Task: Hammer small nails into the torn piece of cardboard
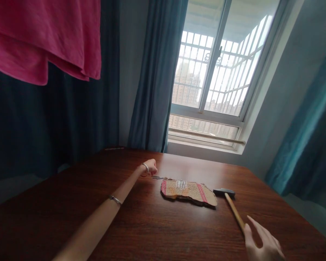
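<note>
My left hand [151, 167], a bracelet at its wrist, is closed above the far part of the table; whatever its fingers may hold is hidden. Just below it lie several thin dark nails [158, 177]. To their right, a flat, rough-edged wooden board [190, 194] carries pink bands and many dark dots. Several thin nails [181, 184] stand on a whitish patch of the board. A hammer [235, 212] with a wooden handle and dark head lies right of the board. My right hand [263, 241] is open at the handle's near end, thumb and fingers apart.
The dark brown wooden table [141, 224] extends toward a barred window [206, 87]. Blue curtains [157, 79] hang behind it, with another blue curtain [301, 123] at the right. A pink cloth [46, 40] hangs at upper left.
</note>
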{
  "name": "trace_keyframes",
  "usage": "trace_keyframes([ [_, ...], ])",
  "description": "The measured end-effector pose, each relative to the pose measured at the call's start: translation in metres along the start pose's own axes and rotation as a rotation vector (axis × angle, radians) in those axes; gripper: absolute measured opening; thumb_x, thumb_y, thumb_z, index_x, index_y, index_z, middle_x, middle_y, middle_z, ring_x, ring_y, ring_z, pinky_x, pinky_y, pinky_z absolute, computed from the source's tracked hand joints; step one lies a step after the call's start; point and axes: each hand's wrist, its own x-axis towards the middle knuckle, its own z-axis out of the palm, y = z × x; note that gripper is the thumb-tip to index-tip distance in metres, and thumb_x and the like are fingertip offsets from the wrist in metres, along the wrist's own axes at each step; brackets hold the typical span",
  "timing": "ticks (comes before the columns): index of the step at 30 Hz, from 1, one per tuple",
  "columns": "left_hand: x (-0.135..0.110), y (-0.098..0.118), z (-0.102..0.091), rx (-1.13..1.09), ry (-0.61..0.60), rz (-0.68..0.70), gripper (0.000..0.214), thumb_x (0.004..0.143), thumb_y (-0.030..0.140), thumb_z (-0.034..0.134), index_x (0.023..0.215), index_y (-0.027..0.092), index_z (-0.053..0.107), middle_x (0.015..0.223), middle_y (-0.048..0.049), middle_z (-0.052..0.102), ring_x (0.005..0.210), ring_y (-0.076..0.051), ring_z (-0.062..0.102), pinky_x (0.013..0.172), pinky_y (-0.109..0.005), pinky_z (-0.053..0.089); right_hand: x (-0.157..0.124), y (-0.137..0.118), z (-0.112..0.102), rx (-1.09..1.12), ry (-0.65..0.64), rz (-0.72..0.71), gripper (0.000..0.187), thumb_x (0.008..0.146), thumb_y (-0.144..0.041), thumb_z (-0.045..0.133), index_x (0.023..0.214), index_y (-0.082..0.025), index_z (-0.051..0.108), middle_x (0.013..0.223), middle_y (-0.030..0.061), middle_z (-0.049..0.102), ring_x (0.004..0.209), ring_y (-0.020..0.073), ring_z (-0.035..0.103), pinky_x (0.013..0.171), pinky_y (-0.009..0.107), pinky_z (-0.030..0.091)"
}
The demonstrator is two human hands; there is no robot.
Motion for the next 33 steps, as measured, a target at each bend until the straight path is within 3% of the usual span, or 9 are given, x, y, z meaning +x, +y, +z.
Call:
trace_keyframes([
  [6, 0.002, -0.005, 0.012, 0.106, 0.099, -0.011, 0.01, 0.051, 0.014, 0.06, 0.058, 0.01, 0.066, 0.054, -0.0054, 0.062, 0.049, -0.013, 0.055, 0.047, -0.021, 0.042, 0.055, -0.085, 0.034, 0.162, -0.339, -0.278, 0.033, 0.078, -0.031, 0.041, 0.098, -0.015, 0.062, 0.097, 0.0102, 0.065, 0.093, 0.0227, 0.055, 0.085, 0.033, 0.04],
  [10, 0.003, -0.004, 0.017, 0.119, 0.109, 0.029, 0.015, 0.049, 0.009, 0.058, 0.061, 0.01, 0.067, 0.057, -0.006, 0.064, 0.053, -0.015, 0.057, 0.048, -0.02, 0.041, 0.07, -0.115, 0.067, 0.204, -0.478, -0.314, 0.028, 0.077, -0.026, 0.043, 0.091, -0.018, 0.066, 0.092, 0.0085, 0.067, 0.088, 0.0208, 0.059, 0.081, 0.029, 0.041],
  [15, 0.003, -0.003, 0.021, 0.121, 0.105, 0.058, 0.017, 0.049, 0.009, 0.06, 0.062, 0.012, 0.069, 0.062, -0.0057, 0.065, 0.057, -0.015, 0.059, 0.051, -0.02, 0.041, 0.076, -0.124, 0.104, 0.23, -0.526, -0.282, 0.028, 0.076, -0.025, 0.044, 0.09, -0.019, 0.068, 0.084, 0.0064, 0.07, 0.081, 0.0189, 0.062, 0.076, 0.027, 0.043],
  [20, -0.001, 0.003, 0.023, 0.12, 0.07, 0.096, 0.016, 0.049, 0.011, 0.061, 0.064, 0.012, 0.069, 0.063, -0.0052, 0.065, 0.058, -0.015, 0.058, 0.051, -0.02, 0.04, 0.075, -0.126, 0.125, 0.251, -0.545, -0.232, 0.029, 0.075, -0.026, 0.045, 0.089, -0.018, 0.068, 0.08, 0.0065, 0.07, 0.076, 0.0178, 0.063, 0.072, 0.025, 0.043],
  [25, -0.002, 0.002, 0.024, 0.191, 0.048, 0.185, 0.013, 0.053, 0.013, 0.059, 0.063, 0.012, 0.068, 0.06, -0.0045, 0.064, 0.057, -0.014, 0.057, 0.05, -0.019, 0.038, 0.068, -0.118, 0.129, 0.261, -0.549, -0.199, 0.03, 0.076, -0.025, 0.043, 0.091, -0.017, 0.068, 0.079, 0.0063, 0.07, 0.076, 0.0177, 0.063, 0.071, 0.025, 0.043],
  [33, 0.016, -0.012, 0.031, 0.364, 0.087, 0.319, 0.012, 0.057, 0.012, 0.057, 0.063, 0.012, 0.068, 0.063, -0.0049, 0.064, 0.057, -0.012, 0.056, 0.054, -0.019, 0.038, 0.067, -0.107, 0.128, 0.258, -0.555, -0.13, 0.028, 0.074, -0.024, 0.047, 0.09, -0.019, 0.069, 0.076, 0.005, 0.071, 0.073, 0.018, 0.064, 0.069, 0.025, 0.044],
])
